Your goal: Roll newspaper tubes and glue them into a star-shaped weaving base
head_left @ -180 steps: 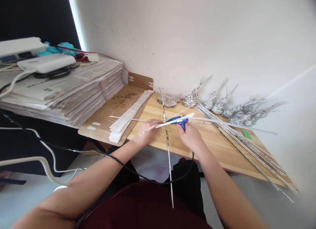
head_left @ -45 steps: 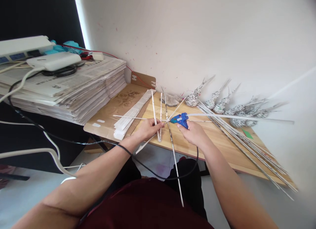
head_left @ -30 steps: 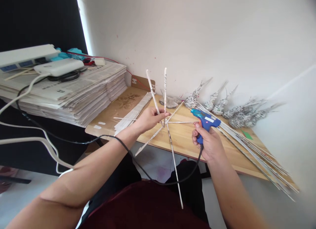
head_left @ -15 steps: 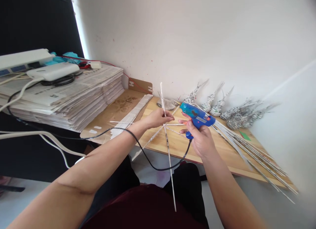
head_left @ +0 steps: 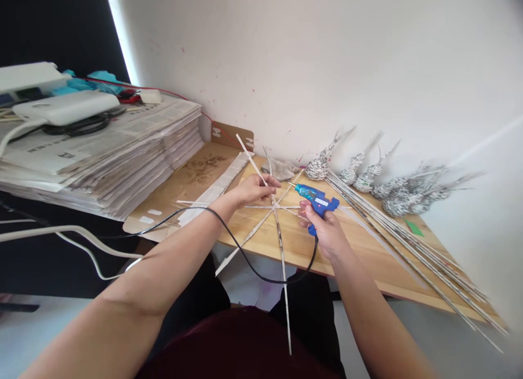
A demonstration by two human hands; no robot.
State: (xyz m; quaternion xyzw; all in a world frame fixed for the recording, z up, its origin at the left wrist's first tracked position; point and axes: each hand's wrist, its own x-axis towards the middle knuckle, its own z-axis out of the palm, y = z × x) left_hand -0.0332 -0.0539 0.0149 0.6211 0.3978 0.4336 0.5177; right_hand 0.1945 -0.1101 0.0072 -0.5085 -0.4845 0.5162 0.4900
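My right hand (head_left: 324, 226) is wrapped round a blue hot glue gun (head_left: 318, 199), its nozzle pointing left. A black cord runs from the grip across my left forearm. My left hand (head_left: 257, 189) pinches a rolled paper stick (head_left: 247, 150) near the point where several sticks cross. Those sticks form a star (head_left: 276, 207) over the wooden board (head_left: 339, 248). One long stick (head_left: 283, 270) reaches past the board's edge toward my lap. The glue gun's tip is to the right of my left fingers, apart from them.
Stacked newspapers (head_left: 163, 145) stand on the left, with a white adapter (head_left: 69, 108) and cables on top. Several woven paper shapes (head_left: 318, 166) line the wall. A bundle of paper sticks (head_left: 408, 237) lies on the right. A grey cloth (head_left: 281, 169) sits behind the star.
The held stick's upper end has swung left and now leans. The glue gun has dropped slightly and turned more level. The view has shifted a little.
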